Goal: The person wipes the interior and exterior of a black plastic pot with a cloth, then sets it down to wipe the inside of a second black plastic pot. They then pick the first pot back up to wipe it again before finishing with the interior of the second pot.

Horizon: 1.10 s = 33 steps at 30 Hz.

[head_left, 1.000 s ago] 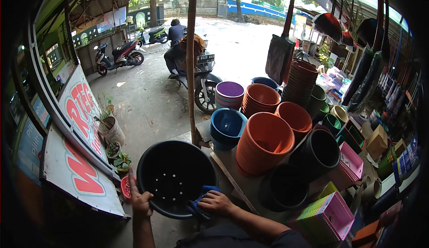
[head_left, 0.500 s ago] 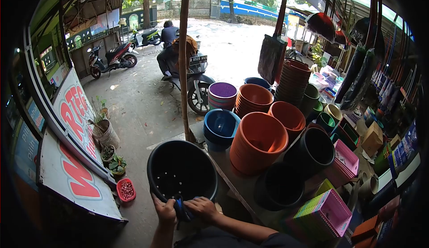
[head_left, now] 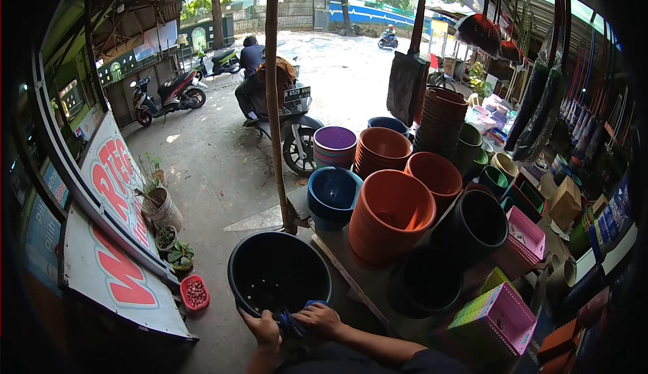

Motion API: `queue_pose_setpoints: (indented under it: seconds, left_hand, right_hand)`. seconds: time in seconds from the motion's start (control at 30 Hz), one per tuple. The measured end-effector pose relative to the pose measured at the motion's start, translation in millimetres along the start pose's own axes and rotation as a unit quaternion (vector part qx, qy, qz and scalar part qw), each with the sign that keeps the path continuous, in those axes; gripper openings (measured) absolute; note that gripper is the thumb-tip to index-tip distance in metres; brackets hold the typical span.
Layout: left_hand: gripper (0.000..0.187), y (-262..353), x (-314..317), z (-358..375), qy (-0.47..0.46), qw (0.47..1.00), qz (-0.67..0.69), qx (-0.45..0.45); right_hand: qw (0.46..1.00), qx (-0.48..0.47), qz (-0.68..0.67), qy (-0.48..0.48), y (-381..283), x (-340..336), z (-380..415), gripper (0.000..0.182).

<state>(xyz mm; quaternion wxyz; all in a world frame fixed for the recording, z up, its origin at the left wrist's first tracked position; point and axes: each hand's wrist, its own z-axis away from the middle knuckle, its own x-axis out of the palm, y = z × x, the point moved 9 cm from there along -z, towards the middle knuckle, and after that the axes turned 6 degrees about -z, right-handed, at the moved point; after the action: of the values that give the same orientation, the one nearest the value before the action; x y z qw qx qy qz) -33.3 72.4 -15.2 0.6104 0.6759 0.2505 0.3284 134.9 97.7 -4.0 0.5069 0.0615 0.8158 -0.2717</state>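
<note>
A large black plastic pot (head_left: pixel 280 259) with several drainage holes in its bottom leans toward me in the lower middle, its mouth facing me. My left hand (head_left: pixel 264 328) is closed at the pot's near left rim, thumb up. At the near right rim, my right hand (head_left: pixel 320 321) is closed on a dark blue cloth (head_left: pixel 290 324) bunched between the two hands. A bit of bright blue shows above the right knuckles, against the rim. The right fingertips are partly hidden.
To the right, a low table holds stacked pots: blue (head_left: pixel 334 188), orange (head_left: pixel 391 212) and black (head_left: pixel 480 219), with pink baskets (head_left: pixel 509 317) nearer. A wooden pole (head_left: pixel 272 104) stands ahead. Signboards (head_left: pixel 125 279) and a red tub (head_left: pixel 195 293) are left. A person (head_left: pixel 251 70) sits by a motorbike.
The pot and both hands have shifted slightly down in view. Bright blue now shows at the rim above my right hand. A motorbike rider has appeared on the far road.
</note>
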Motion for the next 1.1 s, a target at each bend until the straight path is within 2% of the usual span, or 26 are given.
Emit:
queue_pose_setpoints:
  seconds: [0.03, 0.1, 0.13, 0.23, 0.27, 0.33, 0.37, 0.4, 0.43, 0.5, 0.53, 0.57, 0.63, 0.67, 0.7, 0.77, 0.8, 0.83, 0.87, 0.9, 0.93, 0.97, 1.0, 1.03, 1.07, 1.1]
  left_hand:
    - [0.087, 4, 1, -3, -0.002, 1.000, 0.000, 0.000]
    - [0.088, 14, 11, -6, -0.066, 0.993, 0.101, 0.008]
    - [0.089, 25, 17, -9, -0.115, 0.981, 0.152, -0.028]
    - [0.089, 22, 4, -42, -0.271, 0.935, 0.143, -0.180]
    - [0.089, 29, 6, -43, -0.271, 0.935, 0.142, -0.179]
    - [0.076, 48, -5, -47, -0.212, 0.968, 0.051, -0.127]
    - [0.076, 53, -4, -39, -0.213, 0.968, 0.049, -0.127]
    - [0.065, 89, 4, -30, -0.219, 0.945, -0.219, 0.102]
    - [0.055, 117, 21, -5, -0.198, 0.806, -0.457, 0.320]
    - [0.046, 111, 50, 42, -0.448, 0.667, -0.475, 0.357]
    - [0.043, 106, 55, 53, -0.474, 0.594, -0.535, 0.369]
    - [0.043, 102, 55, 52, -0.476, 0.594, -0.535, 0.366]
    - [0.043, 54, 52, 33, -0.532, 0.541, -0.595, 0.266]
    - [0.050, 65, 57, 36, -0.519, 0.570, -0.496, 0.399]
    - [0.050, 52, 52, 33, -0.520, 0.569, -0.495, 0.401]
    - [0.062, 64, 54, 28, -0.523, 0.564, -0.512, 0.382]
    - [0.062, 71, 53, 29, -0.525, 0.562, -0.511, 0.384]
    - [0.066, 78, 48, 19, -0.511, 0.623, -0.497, 0.321]
    - [0.071, 80, 43, 9, -0.494, 0.679, -0.479, 0.255]
    - [0.071, 76, 41, 5, -0.494, 0.679, -0.479, 0.255]
    - [0.070, 76, 36, -4, -0.472, 0.726, -0.429, 0.257]
    - [0.070, 75, 28, -13, -0.445, 0.770, -0.378, 0.257]
    - [0.056, 54, 19, -25, -0.455, 0.798, -0.359, 0.165]
    - [0.056, 48, 17, -31, -0.449, 0.801, -0.360, 0.162]
    - [0.048, 30, 8, -40, -0.437, 0.841, -0.315, 0.046]
    - [0.041, 13, -3, -42, -0.417, 0.867, -0.263, -0.072]
  right_hand:
    - [1.000, 0.005, -0.010, 0.007, 1, 0, -1, 0.036]
    - [1.000, 0.014, -0.019, 0.011, 5, -1, 3, 0.036]
    - [1.000, 0.000, -0.021, -0.002, 1, -5, 2, 0.036]
    - [0.999, -0.033, 0.004, -0.017, -11, -36, 8, 0.035]
    - [0.998, -0.053, 0.030, -0.020, -15, -43, 11, 0.035]
    - [0.998, -0.055, 0.029, -0.027, -16, -43, 13, 0.034]
    - [0.997, -0.055, 0.029, -0.034, -17, -41, 14, 0.033]
    - [0.998, -0.054, 0.030, -0.032, -15, -41, 13, 0.033]
    - [0.999, -0.033, 0.013, -0.025, -9, -41, 10, 0.033]
    - [1.000, -0.010, -0.008, -0.019, -5, -39, 6, 0.032]
    - [0.999, -0.011, -0.010, -0.035, -6, -38, 2, 0.032]
    - [0.999, -0.012, -0.014, -0.050, -6, -37, 0, 0.032]
    - [0.998, -0.024, -0.010, -0.060, -5, -42, -1, 0.032]
    - [0.997, -0.029, -0.015, -0.063, 1, -42, -2, 0.031]
    - [0.997, -0.033, -0.019, -0.065, 8, -43, -3, 0.031]
    - [0.999, -0.018, -0.045, -0.019, 25, -65, -3, 0.042]
    - [0.998, -0.010, -0.049, 0.030, 33, -86, -3, 0.041]
    - [0.995, -0.002, -0.054, 0.078, 39, -104, 1, 0.040]
    - [0.995, -0.001, -0.053, 0.079, 44, -107, 7, 0.040]
    - [0.967, 0.062, -0.182, 0.165, 68, -119, 18, 0.038]
    - [0.911, 0.124, -0.307, 0.245, 89, -125, 29, 0.036]
    - [0.912, 0.124, -0.309, 0.242, 82, -129, 30, 0.036]
    - [0.816, 0.286, -0.415, 0.282, 101, -120, 46, 0.033]
    - [0.684, 0.435, -0.500, 0.307, 106, -105, 66, 0.030]
    - [0.703, 0.435, -0.463, 0.318, 88, -119, 58, 0.037]
    - [0.706, 0.435, -0.465, 0.309, 91, -100, 57, 0.037]
